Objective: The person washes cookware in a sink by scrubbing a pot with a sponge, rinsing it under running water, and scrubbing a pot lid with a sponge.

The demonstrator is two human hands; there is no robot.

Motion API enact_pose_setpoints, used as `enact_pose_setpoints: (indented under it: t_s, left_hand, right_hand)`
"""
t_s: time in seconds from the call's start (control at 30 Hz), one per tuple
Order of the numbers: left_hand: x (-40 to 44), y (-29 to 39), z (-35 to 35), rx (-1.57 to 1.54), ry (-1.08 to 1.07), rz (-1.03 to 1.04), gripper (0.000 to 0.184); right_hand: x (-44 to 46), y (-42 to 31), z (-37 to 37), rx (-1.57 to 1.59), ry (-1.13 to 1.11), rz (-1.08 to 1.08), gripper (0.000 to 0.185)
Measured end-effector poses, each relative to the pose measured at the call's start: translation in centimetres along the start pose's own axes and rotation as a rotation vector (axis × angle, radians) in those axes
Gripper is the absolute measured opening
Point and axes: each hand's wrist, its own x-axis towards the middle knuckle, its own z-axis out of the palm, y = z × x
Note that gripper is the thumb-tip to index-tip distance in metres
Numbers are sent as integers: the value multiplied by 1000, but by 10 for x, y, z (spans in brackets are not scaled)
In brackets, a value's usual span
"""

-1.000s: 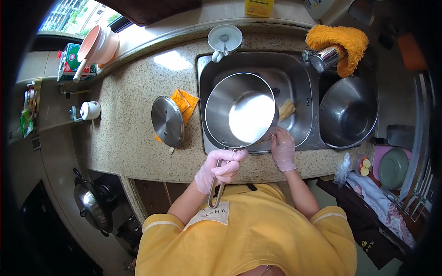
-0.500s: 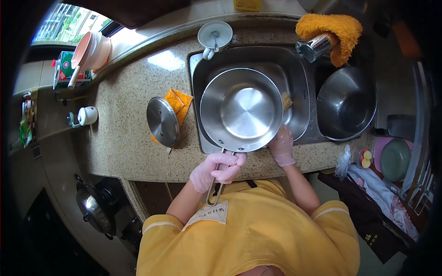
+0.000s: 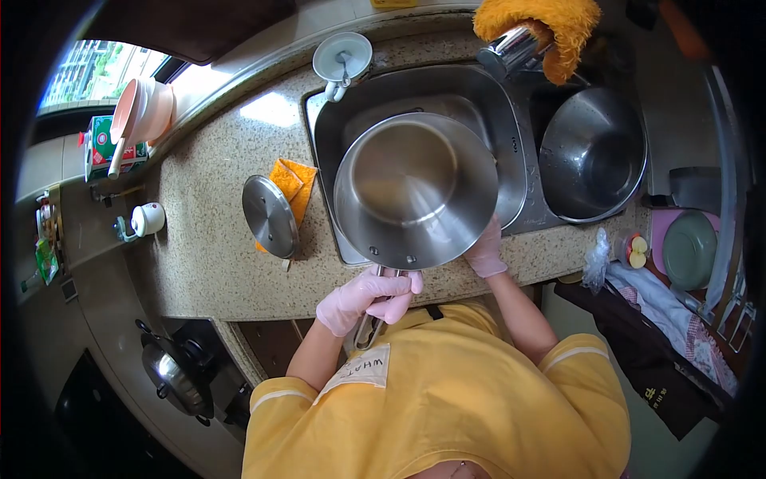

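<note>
A stainless steel saucepan is held up over the left sink basin, tilted, with its bare inside showing. My left hand, in a pink translucent glove, is closed round the pan's wire-loop handle. Against the pan's right underside is my right hand, gloved the same way. Its fingers are hidden behind the pan, so I cannot tell whether they grip anything. Left of the sink, a round metal lid lies partly on an orange cloth.
A large metal bowl sits in the right basin. An orange fluffy cloth drapes over the faucet. A white cup with a spoon stands behind the sink. On the left stove is a lidded pot.
The saucepan has tilted, its inner base shifting up and left in view. My right hand has gone further behind it, and the tan scrubber at its right edge is now hidden.
</note>
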Motion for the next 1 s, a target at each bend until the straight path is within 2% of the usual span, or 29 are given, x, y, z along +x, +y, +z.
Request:
enact_pose_setpoints:
  t_s: [0.1,0.3,0.53,0.9,1.0]
  left_hand:
    - [2,-4,-2,7,14,-1,12]
    - [1,-5,-1,-8,9,42,13]
    - [2,-6,0,-3,-39,89,20]
    - [11,-3,6,117,103,141,15]
    - [13,-2,7,137,130,156,15]
  right_hand:
    - [0,2,2,10,-85,51,31]
    - [-1,-4,-3,-47,18,12,29]
    - [1,-3,-1,-59,-57,69,20]
    - [6,-9,-8,-42,-28,29,21]
    - [5,-4,-10,226,32,116,18]
